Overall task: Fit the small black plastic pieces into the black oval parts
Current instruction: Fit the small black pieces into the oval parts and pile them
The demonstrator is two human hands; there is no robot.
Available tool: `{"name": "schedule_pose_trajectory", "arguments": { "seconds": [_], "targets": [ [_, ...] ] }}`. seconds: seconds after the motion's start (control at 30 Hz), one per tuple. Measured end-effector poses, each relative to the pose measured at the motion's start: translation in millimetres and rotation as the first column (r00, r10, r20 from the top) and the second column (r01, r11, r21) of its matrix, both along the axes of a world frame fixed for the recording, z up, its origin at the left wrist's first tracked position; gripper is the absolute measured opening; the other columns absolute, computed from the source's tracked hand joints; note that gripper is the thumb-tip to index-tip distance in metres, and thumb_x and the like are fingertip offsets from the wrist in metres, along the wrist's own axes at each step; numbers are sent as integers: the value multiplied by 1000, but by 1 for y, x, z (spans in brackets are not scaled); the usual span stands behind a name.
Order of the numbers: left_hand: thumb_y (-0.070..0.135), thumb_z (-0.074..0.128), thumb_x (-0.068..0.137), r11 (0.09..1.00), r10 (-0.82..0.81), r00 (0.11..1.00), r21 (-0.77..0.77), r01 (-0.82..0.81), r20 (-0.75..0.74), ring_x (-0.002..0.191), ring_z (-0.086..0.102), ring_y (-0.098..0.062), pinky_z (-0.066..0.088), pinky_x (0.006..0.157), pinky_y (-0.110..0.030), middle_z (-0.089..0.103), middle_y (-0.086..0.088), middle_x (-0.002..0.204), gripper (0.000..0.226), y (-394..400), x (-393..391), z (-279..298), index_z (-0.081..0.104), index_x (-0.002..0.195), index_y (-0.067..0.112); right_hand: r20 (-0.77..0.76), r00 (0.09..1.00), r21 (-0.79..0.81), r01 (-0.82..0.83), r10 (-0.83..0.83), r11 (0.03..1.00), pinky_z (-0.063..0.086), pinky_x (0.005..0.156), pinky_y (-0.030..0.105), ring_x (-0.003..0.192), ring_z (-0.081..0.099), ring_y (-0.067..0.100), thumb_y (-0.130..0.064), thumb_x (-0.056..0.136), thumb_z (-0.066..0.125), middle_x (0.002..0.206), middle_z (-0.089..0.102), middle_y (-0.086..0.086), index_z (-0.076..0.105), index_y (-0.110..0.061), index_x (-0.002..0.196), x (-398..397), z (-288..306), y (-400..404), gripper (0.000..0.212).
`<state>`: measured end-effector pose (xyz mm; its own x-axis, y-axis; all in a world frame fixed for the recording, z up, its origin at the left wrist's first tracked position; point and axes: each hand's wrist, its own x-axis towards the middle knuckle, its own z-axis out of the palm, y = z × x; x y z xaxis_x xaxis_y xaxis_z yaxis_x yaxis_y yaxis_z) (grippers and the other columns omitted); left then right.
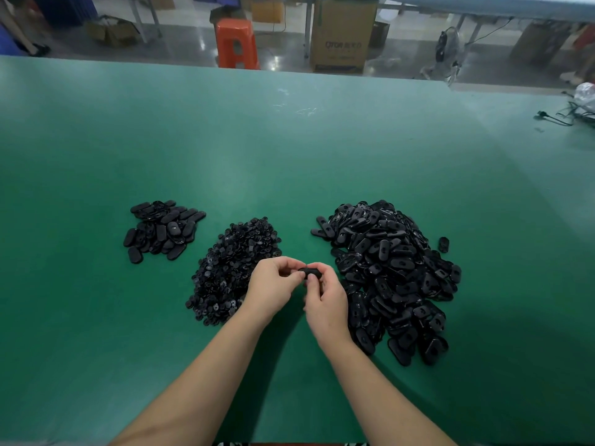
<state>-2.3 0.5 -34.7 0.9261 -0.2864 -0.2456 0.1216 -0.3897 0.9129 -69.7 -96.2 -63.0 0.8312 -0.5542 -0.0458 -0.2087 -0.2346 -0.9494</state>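
Observation:
Both hands meet above the green table (pixel 289 156), between two heaps. My left hand (pixel 273 286) and my right hand (pixel 326 297) pinch one black oval part (pixel 310 272) between their fingertips. Whether a small piece sits in it is hidden by the fingers. A heap of small black plastic pieces (pixel 231 268) lies just left of the hands. A large heap of black oval parts (pixel 392 275) lies to the right. A smaller pile of oval parts (pixel 162 230) lies at the far left.
One stray oval part (pixel 443 244) lies right of the large heap. Black cables (pixel 566 115) and a white bag sit at the table's far right edge. Beyond the table stand an orange stool (pixel 236 43) and a cardboard box (pixel 341 33).

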Motion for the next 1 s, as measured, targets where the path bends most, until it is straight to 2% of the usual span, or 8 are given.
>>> {"name": "schedule_pose_trajectory", "arguments": {
  "seconds": [0.1, 0.2, 0.3, 0.57, 0.83, 1.0],
  "targets": [
    [8, 71, 91, 1000, 0, 1000, -20, -1, -27, 55, 60, -7, 50, 55, -21, 73, -2, 72, 9, 1, 0, 1, 77, 97, 14, -10, 1000, -3, -3, 3, 1000, 55, 79, 56, 86, 66, 30, -14, 103, 51, 96, 70, 3, 62, -20, 111, 0, 0, 0, 15],
    [7, 70, 93, 999, -8, 999, -45, 6, -47, 53, 64, -13, 56, 56, -28, 74, -9, 72, 8, 2, -1, 3, 75, 98, 7, -8, 1000, -15, -2, 2, 1000, 54, 83, 54, 90, 67, 26, -14, 103, 52, 100, 71, 0, 63, -20, 111, 0, -1, -1, 15],
    [5, 69, 94, 998, -15, 998, -68, 11, -65, 50, 64, -15, 55, 52, -27, 72, -8, 67, 7, 3, -2, 3, 74, 98, 3, -4, 1000, -26, 1, -2, 1000, 54, 86, 49, 94, 67, 20, -14, 102, 53, 100, 72, -3, 63, -21, 110, 0, -1, -1, 14],
    [9, 71, 93, 999, -49, 998, -16, 48, -42, 52, 68, -19, 56, 52, -29, 73, -7, 64, 6, 6, 1, 5, 75, 88, 8, -3, 1000, -14, -6, 6, 1000, 55, 87, 48, 94, 68, 18, -14, 101, 54, 98, 73, -4, 65, -22, 109, 0, -3, -1, 15],
    [10, 74, 90, 999, -51, 998, 19, 51, -38, 51, 69, -23, 59, 53, -33, 73, -11, 65, 7, 6, 1, 5, 73, 83, 6, 11, 1000, -26, -19, 19, 999, 56, 79, 41, 84, 66, 12, -17, 102, 55, 92, 71, -8, 65, -29, 105, -2, -5, -1, 16],
    [11, 74, 90, 1000, -28, 999, 6, 28, -36, 54, 71, -25, 61, 56, -34, 73, -7, 65, 8, 5, -1, 1, 72, 83, 8, 7, 1000, -33, -19, 19, 999, 56, 84, 40, 92, 67, 12, -16, 102, 54, 97, 72, -9, 66, -26, 107, -1, -6, -2, 16]
  ]
}}
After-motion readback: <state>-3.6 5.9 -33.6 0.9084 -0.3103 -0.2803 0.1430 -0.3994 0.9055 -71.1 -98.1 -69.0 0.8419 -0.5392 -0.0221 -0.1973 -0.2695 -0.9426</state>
